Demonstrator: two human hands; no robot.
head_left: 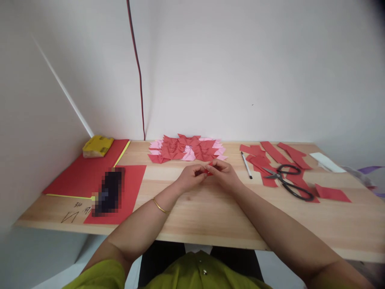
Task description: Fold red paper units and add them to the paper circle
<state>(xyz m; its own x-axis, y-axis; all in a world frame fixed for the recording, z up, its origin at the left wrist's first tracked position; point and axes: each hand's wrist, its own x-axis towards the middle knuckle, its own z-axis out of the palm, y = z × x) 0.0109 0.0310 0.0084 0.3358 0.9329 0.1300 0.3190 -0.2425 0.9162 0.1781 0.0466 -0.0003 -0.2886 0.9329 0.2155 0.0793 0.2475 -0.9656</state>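
My left hand (pixel 194 177) and my right hand (pixel 221 172) meet above the middle of the wooden table. Between their fingertips is a small piece of red paper (pixel 209 173), mostly covered by the fingers. Both hands are closed in a pinch on it. Just beyond them, against the wall, lies a cluster of folded paper pieces (pixel 171 148), red with pink ones at the sides and centre. To the right of my right hand rests a white pen with dark ends (pixel 246 164).
Black-handled scissors (pixel 279 176) lie on red paper strips (pixel 272 154) at the right. A white strip (pixel 327 162) is farther right. On the left are red sheets (pixel 72 176), a yellow packet (pixel 98 146) and a blurred dark object (pixel 110 192). A cord (pixel 136 64) hangs down the wall.
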